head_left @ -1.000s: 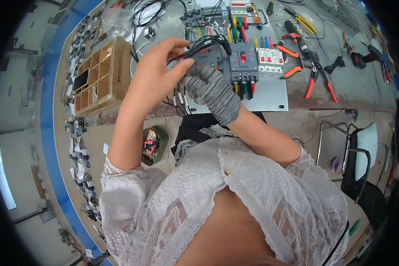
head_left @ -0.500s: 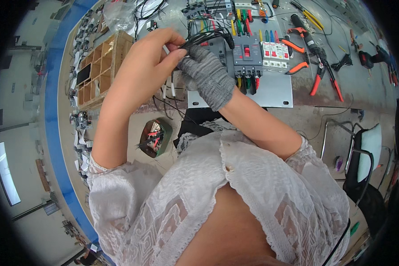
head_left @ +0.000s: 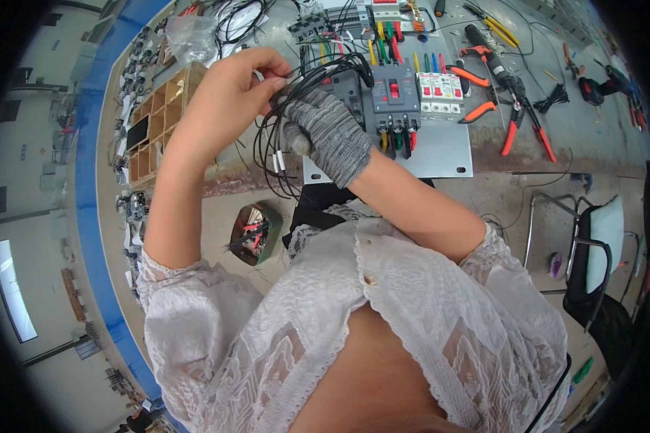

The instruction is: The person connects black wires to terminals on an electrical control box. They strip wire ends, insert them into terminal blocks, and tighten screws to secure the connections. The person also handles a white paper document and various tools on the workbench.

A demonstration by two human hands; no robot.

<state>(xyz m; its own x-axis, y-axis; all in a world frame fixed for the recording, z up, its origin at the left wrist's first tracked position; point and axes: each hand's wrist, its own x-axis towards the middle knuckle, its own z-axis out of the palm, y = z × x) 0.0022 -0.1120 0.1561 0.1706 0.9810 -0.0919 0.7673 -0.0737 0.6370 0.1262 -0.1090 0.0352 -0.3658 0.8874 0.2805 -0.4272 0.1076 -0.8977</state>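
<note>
A bundle of thin black wires [head_left: 339, 63] arches over the work and hangs down in loops, with white marker sleeves [head_left: 278, 161] on some. My left hand [head_left: 240, 90], bare, pinches a wire between thumb and fingertips at the bundle's left side. Below it my right hand [head_left: 328, 133], in a grey knit glove, is closed around the bundle, its fingertips partly hidden by the wires. Just beyond the glove, a dark grey circuit breaker [head_left: 395, 97] with a red switch stands on a metal mounting plate [head_left: 440, 148]. White breakers [head_left: 440, 94] with red levers sit to its right.
A wooden compartment box [head_left: 167, 108] stands on the left. Orange-handled pliers [head_left: 478, 111], red-handled cutters [head_left: 527, 133] and a power drill [head_left: 603, 88] lie at the right. A bin [head_left: 266, 238] of scraps is below the bench edge, and a chair [head_left: 592, 252] at the right.
My left hand has drawn slightly away from the glove, the wire still pinched. More wire loops now hang on the left of my right hand. The whole view has shifted a little.
</note>
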